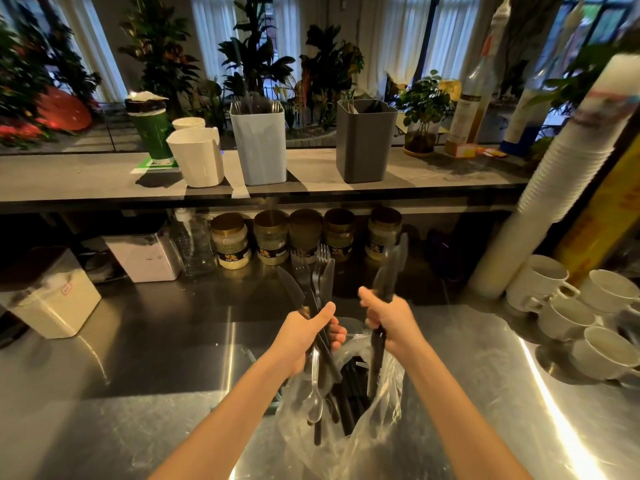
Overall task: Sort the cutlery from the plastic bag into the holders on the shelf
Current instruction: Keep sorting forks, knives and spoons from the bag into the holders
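My left hand (304, 336) grips a mixed bunch of black plastic forks and knives (317, 278) with a clear spoon (315, 407) hanging below it. My right hand (389, 322) grips a smaller bunch of dark plastic cutlery (389, 271), blurred at its tips. Both bunches stand upright above a clear plastic bag (377, 420) lying on the steel counter with more black cutlery inside. On the shelf behind stand a white holder (199, 157), a light blue holder (259, 147) with clear cutlery in it, and a dark grey holder (365, 143).
A green cup (152, 133) and a potted plant (422, 116) also stand on the shelf. Jars (270, 242) and white tubs (52, 299) line the counter under it. Stacked paper cups (554, 181) and white mugs (581, 317) crowd the right side.
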{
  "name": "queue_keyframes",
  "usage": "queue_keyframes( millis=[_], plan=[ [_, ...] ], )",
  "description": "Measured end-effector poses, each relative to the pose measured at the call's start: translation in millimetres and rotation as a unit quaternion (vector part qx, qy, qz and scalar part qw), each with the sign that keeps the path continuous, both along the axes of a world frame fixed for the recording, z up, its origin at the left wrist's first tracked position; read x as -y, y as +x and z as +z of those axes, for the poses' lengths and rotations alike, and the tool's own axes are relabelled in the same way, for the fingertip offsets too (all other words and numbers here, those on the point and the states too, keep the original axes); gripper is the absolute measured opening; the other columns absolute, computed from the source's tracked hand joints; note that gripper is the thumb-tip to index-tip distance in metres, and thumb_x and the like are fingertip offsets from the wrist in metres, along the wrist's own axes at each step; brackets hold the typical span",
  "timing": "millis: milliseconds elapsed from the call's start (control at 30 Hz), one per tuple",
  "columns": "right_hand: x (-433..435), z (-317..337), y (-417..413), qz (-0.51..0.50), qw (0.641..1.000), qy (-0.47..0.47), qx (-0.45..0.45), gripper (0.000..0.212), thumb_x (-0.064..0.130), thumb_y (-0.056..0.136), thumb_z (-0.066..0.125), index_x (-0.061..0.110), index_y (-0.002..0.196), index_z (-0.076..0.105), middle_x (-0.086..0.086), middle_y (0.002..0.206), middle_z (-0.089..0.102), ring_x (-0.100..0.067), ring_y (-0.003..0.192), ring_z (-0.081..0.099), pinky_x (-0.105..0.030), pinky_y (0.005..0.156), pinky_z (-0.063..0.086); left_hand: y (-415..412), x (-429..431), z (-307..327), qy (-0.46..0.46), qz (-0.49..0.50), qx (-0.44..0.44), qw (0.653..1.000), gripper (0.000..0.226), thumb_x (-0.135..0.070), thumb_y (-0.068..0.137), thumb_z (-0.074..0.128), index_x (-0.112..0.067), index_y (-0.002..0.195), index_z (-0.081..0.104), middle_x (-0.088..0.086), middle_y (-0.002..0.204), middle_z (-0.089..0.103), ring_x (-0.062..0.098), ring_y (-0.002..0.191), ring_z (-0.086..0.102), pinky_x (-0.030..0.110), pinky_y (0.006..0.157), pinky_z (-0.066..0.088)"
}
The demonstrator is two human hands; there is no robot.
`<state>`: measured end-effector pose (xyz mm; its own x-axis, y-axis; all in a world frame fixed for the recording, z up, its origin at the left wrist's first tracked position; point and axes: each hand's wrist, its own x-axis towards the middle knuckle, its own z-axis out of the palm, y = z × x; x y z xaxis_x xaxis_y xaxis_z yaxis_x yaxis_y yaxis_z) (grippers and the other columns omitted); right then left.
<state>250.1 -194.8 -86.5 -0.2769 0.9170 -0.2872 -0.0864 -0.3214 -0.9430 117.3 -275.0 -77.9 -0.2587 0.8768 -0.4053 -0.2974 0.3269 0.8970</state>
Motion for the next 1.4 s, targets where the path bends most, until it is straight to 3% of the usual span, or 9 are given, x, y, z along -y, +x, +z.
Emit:
queue_keyframes(
  millis=[333, 600, 733, 867, 967, 1033, 1133, 1233, 1400],
  plan=[
    [14.8, -0.4, -22.0, 0.102, 0.991, -0.088, -0.02, 0.018, 0.024, 0.082, 0.07, 0.011, 0.075, 0.061, 0.0, 0.045, 0.049, -0.012, 0.039, 0.042, -0.025, 0.047, 0.039, 2.1, -2.0, 9.0, 0.012, -0.077, -0.137, 0.988, 0.025, -0.029, 0.096, 0.05, -0.013, 0.083, 0.065, -0.009, 0.054, 0.067, -0.002, 0.052, 0.064, 0.003, 0.044, 0.042],
    [8.9, 7.1, -23.0, 0.048, 0.99, -0.088, -0.098, 0.014, 0.018, 0.093, 0.057, 0.006, 0.086, 0.053, -0.002, 0.053, 0.047, -0.011, 0.04, 0.048, -0.023, 0.04, 0.044, -3.9, -6.5, 7.2, 0.022, -0.052, -0.064, 0.996, 0.03, -0.028, 0.098, 0.047, -0.006, 0.099, 0.067, 0.009, 0.084, 0.07, 0.008, 0.065, 0.069, 0.015, 0.054, 0.051],
    [5.3, 12.2, -23.0, -0.005, 0.999, -0.035, -0.039, 0.017, 0.022, 0.098, 0.048, 0.011, 0.094, 0.06, -0.002, 0.079, 0.063, -0.017, 0.071, 0.064, -0.037, 0.071, 0.057, -0.2, -17.2, 11.4, -0.016, -0.01, -0.089, 0.996, 0.031, -0.033, 0.098, 0.047, -0.007, 0.099, 0.063, 0.007, 0.09, 0.07, 0.014, 0.081, 0.065, 0.034, 0.083, 0.047],
    [2.6, 21.0, -19.4, -0.044, 0.996, 0.049, -0.058, 0.008, 0.017, 0.1, 0.043, 0.017, 0.099, 0.051, 0.002, 0.077, 0.064, -0.014, 0.079, 0.065, -0.04, 0.087, 0.05, -3.0, -23.8, 12.8, -0.026, 0.044, -0.027, 0.998, 0.025, -0.03, 0.098, 0.047, -0.008, 0.098, 0.058, 0.005, 0.08, 0.072, 0.016, 0.074, 0.068, 0.035, 0.071, 0.049],
    [-2.6, 28.3, -16.2, -0.089, 0.985, 0.046, -0.143, 0.007, 0.014, 0.1, 0.041, 0.017, 0.1, 0.048, 0.001, 0.067, 0.056, -0.011, 0.064, 0.063, -0.034, 0.08, 0.054, -5.3, -26.3, 10.5, -0.016, 0.102, 0.097, 0.99, 0.022, -0.024, 0.099, 0.047, -0.005, 0.089, 0.052, 0.006, 0.068, 0.059, 0.013, 0.053, 0.057, 0.029, 0.06, 0.054],
    [-9.3, 29.8, -12.8, -0.119, 0.975, 0.03, -0.184, 0.008, 0.016, 0.101, 0.041, 0.019, 0.097, 0.047, 0.002, 0.064, 0.048, -0.007, 0.05, 0.047, -0.023, 0.061, 0.052, -8.7, -28.0, 6.1, -0.019, 0.13, 0.108, 0.985, 0.023, -0.023, 0.099, 0.048, -0.006, 0.082, 0.051, 0.002, 0.061, 0.048, 0.009, 0.045, 0.042, 0.021, 0.048, 0.047],
    [-11.1, 25.9, -11.0, -0.096, 0.988, 0.038, -0.119, 0.009, 0.025, 0.098, 0.047, 0.016, 0.097, 0.048, 0.004, 0.064, 0.043, -0.002, 0.042, 0.033, -0.015, 0.04, 0.03, -10.5, -30.0, -1.4, -0.028, 0.1, 0.009, 0.995, 0.025, -0.023, 0.099, 0.048, -0.007, 0.08, 0.051, 0.0, 0.06, 0.041, 0.008, 0.043, 0.033, 0.018, 0.038, 0.033],
    [1.7, 18.9, -18.2, -0.011, 0.997, 0.032, -0.063, 0.018, 0.025, 0.088, 0.064, 0.014, 0.094, 0.051, 0.006, 0.058, 0.045, -0.002, 0.041, 0.037, -0.016, 0.04, 0.031, -6.7, -30.8, -7.7, -0.037, 0.048, -0.106, 0.993, 0.023, -0.026, 0.098, 0.049, -0.004, 0.092, 0.054, 0.002, 0.063, 0.046, 0.011, 0.048, 0.039, 0.023, 0.044, 0.036],
    [16.9, 5.5, -47.6, 0.027, 0.992, 0.073, 0.097, 0.038, 0.028, 0.077, 0.076, 0.012, 0.107, 0.058, -0.005, 0.096, 0.065, -0.016, 0.087, 0.063, -0.032, 0.078, 0.054, 8.6, -32.6, -16.2, -0.035, 0.016, -0.17, 0.985, 0.025, -0.018, 0.097, 0.042, -0.01, 0.113, 0.06, 0.014, 0.098, 0.068, 0.027, 0.089, 0.063, 0.04, 0.08, 0.053]
  ],
)
